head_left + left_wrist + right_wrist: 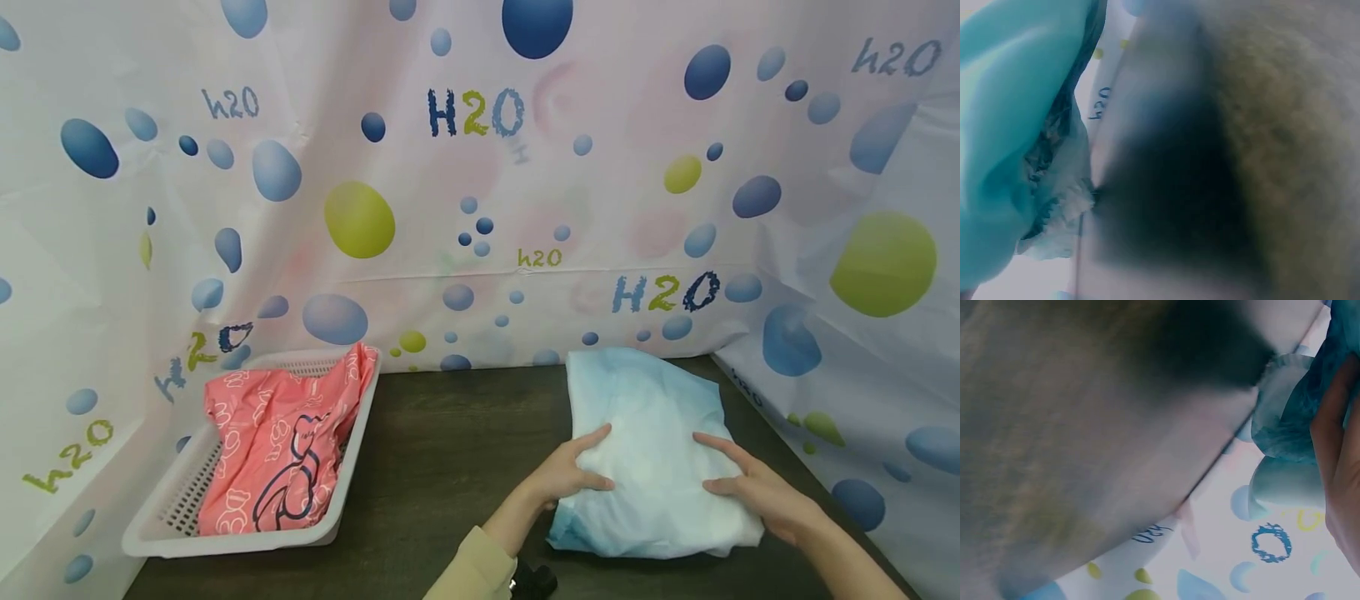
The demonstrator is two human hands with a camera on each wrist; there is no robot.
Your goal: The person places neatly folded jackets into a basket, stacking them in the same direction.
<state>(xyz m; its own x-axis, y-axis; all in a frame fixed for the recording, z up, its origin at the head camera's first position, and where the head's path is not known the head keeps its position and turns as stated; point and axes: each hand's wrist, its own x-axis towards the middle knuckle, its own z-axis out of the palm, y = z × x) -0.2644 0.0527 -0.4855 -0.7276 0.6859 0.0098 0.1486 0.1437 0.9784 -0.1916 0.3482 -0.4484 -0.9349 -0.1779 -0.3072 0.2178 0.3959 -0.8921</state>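
A soft, puffy white-and-light-blue bundle (648, 467) lies toward the right of the dark table, its surface smooth and creased like a filled bag. On its left side rests my left hand (566, 473), thumb and forefinger stretched over the top face and the other fingers mostly hidden. From the opposite side my right hand (765, 492) touches it with extended fingers. In the left wrist view the bundle (1016, 131) fills the left edge, bluish and glossy. The right wrist view has my right hand (1341, 469) against the bundle (1291, 437).
At the left stands a white plastic basket (341, 492) with perforated sides. Inside it lies a crumpled pink item (277, 454) with white outlines and a dark-blue drawing. A small black object (534, 581) sits by my left sleeve (472, 571). Printed sheeting (450, 175) walls the table (450, 467).
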